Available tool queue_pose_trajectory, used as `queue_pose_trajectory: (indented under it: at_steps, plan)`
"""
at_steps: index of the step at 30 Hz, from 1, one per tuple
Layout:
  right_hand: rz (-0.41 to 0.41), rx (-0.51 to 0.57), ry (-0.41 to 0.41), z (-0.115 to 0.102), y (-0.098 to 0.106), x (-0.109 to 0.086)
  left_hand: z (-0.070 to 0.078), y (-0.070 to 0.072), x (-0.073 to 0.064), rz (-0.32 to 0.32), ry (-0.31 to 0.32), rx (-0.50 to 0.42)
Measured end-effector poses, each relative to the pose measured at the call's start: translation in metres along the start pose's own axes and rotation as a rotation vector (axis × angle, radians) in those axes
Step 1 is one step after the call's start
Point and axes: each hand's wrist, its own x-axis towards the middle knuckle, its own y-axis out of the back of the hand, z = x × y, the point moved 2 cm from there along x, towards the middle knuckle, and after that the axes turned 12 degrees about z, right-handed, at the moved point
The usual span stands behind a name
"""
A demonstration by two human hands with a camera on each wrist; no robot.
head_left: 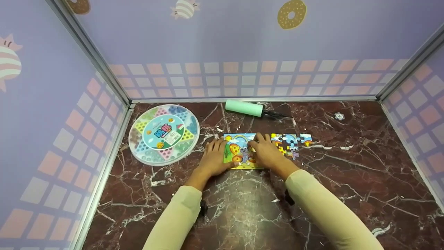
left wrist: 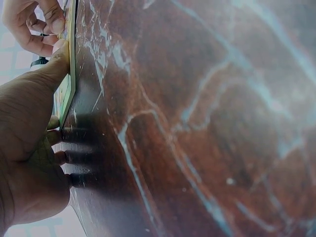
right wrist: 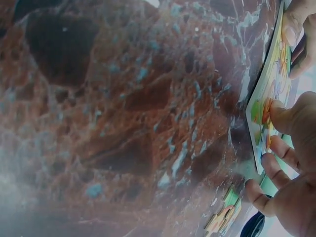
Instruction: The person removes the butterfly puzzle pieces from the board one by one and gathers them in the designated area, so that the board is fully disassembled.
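Observation:
A colourful jigsaw puzzle board (head_left: 239,138) with a cartoon picture lies on the marble surface, both hands at it. My left hand (head_left: 214,158) rests at its left end; the thumb (left wrist: 55,64) presses on the board while the other fingers touch the tabletop along its edge. On the board's right part is my right hand (head_left: 267,152), fingers bent down, its thumb and forefinger pinching what looks like a puzzle piece (right wrist: 267,111), mostly hidden. Loose joined puzzle pieces (head_left: 291,139) lie just right of the board, partly behind the right hand.
A round clear-lidded game box (head_left: 163,158) with coloured balls stands at the left. A mint-green hand pump (head_left: 244,108) with a black end lies behind the board. A small round white token (head_left: 339,116) is at the back right. Patterned walls (head_left: 242,45) enclose the marble surface.

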Motion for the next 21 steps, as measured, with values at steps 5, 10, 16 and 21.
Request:
queue_pose_trajectory:
  at_steps: [5,10,16,21]
  plan:
    - [-0.01,0.005,0.018,0.0006,-0.0002,-0.0005,0.0009,0.0007,-0.0003,0.003,-0.001,-0.007]
    - [0.002,0.005,0.047,0.0017,-0.0017,-0.0017,0.0,-0.0001,0.0004,-0.004,-0.002,0.006]
    - [0.013,0.001,0.079,0.0032,-0.0027,-0.005,-0.0029,-0.0026,0.0009,0.01,-0.02,-0.017]
    - [0.013,0.031,0.104,0.0046,-0.001,-0.0088,-0.0073,-0.0089,0.0029,0.014,-0.015,-0.035]
